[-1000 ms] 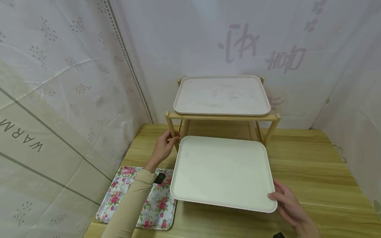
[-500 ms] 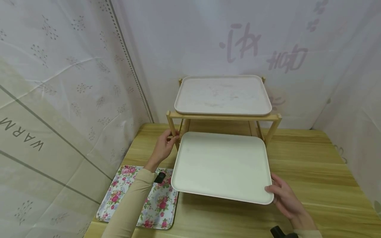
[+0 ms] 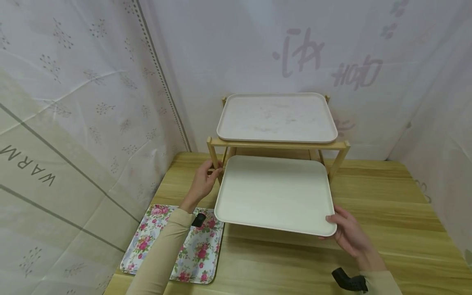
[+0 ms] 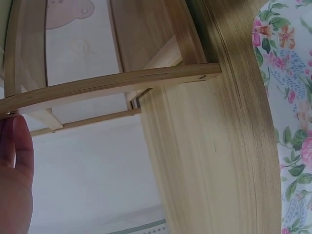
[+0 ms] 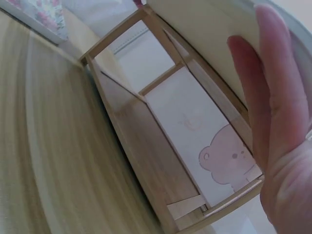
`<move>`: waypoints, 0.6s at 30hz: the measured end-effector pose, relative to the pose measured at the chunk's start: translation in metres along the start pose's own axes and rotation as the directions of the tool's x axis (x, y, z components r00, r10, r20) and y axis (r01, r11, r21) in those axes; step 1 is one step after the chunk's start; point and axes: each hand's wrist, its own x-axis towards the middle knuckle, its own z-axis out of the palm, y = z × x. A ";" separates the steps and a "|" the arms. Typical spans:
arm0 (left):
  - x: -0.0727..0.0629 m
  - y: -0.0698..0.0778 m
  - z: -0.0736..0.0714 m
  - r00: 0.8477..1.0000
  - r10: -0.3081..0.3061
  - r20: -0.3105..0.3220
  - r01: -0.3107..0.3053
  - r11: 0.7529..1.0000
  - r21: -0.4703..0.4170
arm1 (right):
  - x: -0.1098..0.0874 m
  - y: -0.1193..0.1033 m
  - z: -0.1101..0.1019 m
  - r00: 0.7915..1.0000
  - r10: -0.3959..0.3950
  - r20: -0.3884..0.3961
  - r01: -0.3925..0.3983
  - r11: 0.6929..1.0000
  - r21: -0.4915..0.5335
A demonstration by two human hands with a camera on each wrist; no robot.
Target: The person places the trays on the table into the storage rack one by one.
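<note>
A wooden two-tier rack point(image 3: 280, 145) stands on the table. My left hand point(image 3: 200, 183) holds its front left post, thumb and fingers about the wood; in the left wrist view the fingertips meet the rack's bar point(image 4: 122, 82). Below the top tier, a pale cream rectangular tray point(image 3: 274, 192) reaches into the rack with its far edge, its near part jutting out over the table. Gripping the tray's near right corner is my right hand point(image 3: 348, 230), thumb on the rim and fingers beneath. The right wrist view shows those fingers point(image 5: 282, 83) against the tray's underside.
A white tray point(image 3: 276, 117) with faint grey marks lies on the rack's top tier. To the left, a floral tray point(image 3: 200, 256) rests on the wooden table point(image 3: 383, 213), partly under my left forearm. Printed curtains point(image 3: 250, 53) hang behind and at both sides.
The cream tray has slid forward, farther into the rack, its near edge moving away from me. My right hand has moved forward with it; the left hand keeps its hold on the post.
</note>
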 end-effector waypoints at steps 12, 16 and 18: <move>0.001 -0.006 0.002 1.000 -0.002 -0.008 0.002 1.000 0.005 | 0.021 -0.010 0.000 0.994 0.016 -0.104 -0.019 0.999 -0.028; 0.000 -0.005 0.003 1.000 0.006 -0.014 -0.006 1.000 0.016 | 0.025 -0.012 0.000 0.992 0.014 -0.128 -0.015 1.000 -0.007; 0.000 -0.003 0.003 1.000 0.014 -0.018 -0.014 1.000 0.022 | 0.027 -0.013 0.000 0.992 0.007 -0.123 -0.005 1.000 0.016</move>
